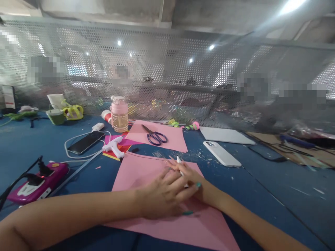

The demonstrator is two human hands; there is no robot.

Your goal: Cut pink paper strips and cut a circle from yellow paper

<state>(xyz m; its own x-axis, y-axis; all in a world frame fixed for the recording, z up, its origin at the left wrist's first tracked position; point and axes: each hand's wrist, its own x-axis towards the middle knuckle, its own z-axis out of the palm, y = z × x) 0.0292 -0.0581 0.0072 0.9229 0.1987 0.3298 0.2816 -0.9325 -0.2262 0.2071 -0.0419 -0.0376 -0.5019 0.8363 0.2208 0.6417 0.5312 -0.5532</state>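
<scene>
A large pink paper sheet (141,174) lies on the blue table in front of me. My left hand (162,197) lies flat on it with fingers stretched out, pressing the paper down. My right hand (192,181) lies partly under the left hand's fingers and is closed round a white pen-like tool (179,164) whose tip points away from me at the sheet's far edge. A second pink sheet (172,137) lies farther back with purple-handled scissors (155,136) on it.
A white glue gun (113,148) rests on coloured paper, left of the sheets. A black phone (86,142) on a white cable, a magenta power strip (36,183), a pink bottle (119,114), a white phone (222,153) and a grey laptop (225,135) lie around. A mesh screen stands behind.
</scene>
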